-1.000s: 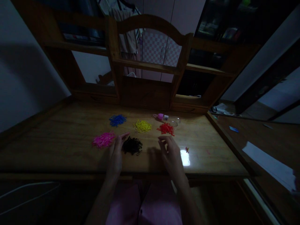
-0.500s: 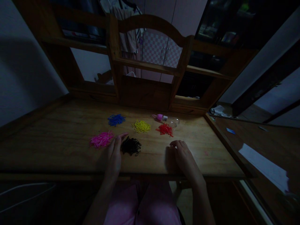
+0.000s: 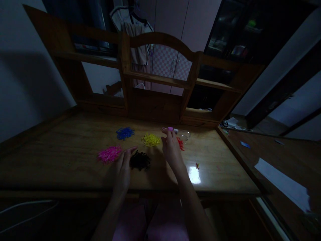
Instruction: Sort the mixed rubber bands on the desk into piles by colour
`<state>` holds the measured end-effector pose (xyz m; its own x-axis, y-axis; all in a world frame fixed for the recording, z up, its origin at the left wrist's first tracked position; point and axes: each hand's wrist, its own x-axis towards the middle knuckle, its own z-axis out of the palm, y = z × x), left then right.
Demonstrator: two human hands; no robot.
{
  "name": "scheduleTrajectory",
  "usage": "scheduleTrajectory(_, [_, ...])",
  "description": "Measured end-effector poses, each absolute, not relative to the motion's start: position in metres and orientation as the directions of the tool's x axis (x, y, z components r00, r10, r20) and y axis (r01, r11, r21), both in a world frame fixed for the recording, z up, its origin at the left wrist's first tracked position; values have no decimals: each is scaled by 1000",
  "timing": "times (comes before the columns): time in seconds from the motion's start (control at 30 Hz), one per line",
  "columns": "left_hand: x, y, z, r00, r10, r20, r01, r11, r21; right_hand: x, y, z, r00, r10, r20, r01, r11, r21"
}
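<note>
My left hand (image 3: 122, 170) rests on the table with fingers stretched out, between a pink pile (image 3: 109, 154) and a black pile (image 3: 139, 160) of small thin bands. It holds nothing that I can see. My right hand (image 3: 172, 147) hovers between a yellow pile (image 3: 150, 140) and a red pile (image 3: 180, 144), partly covering the red one. Its thumb and fingers look bent but apart, with nothing visible between them. A blue pile (image 3: 124, 133) lies farther back. On the right, a tiny mixed-colour cluster (image 3: 197, 165) sits alone on the wood.
Behind the red pile lies a clear bottle (image 3: 185, 135) with a pink cap (image 3: 170, 129). A wooden shelf unit (image 3: 156, 103) closes off the table's back (image 3: 82, 147). On a lower surface to the right are white paper (image 3: 282, 182) and a blue packet (image 3: 245, 144).
My right hand has moved left and forward, from the right side of the table to beside the yellow and red piles. The tiny cluster now shows where it was. My left hand stays put.
</note>
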<state>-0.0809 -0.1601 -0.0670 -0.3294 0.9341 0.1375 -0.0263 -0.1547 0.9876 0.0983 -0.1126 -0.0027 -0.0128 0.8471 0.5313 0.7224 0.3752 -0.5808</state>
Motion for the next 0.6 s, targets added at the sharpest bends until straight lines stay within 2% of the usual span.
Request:
scheduleTrajectory(0.13, [-81, -160, -66, -332, 935, 121, -38, -142, 989, 151, -144, 3, 66, 833, 549, 693, 358, -626])
scheduleTrajectory(0.33, [-81, -161, -60, -348, 927, 142, 1, -151, 989, 242, -188, -11, 258, 849, 462, 747, 128, -652])
scheduleTrajectory(0.6, [-83, -159, -67, -327, 934, 141, 14, -144, 989, 279, -210, -38, 109, 966, 234, 741, 78, -667])
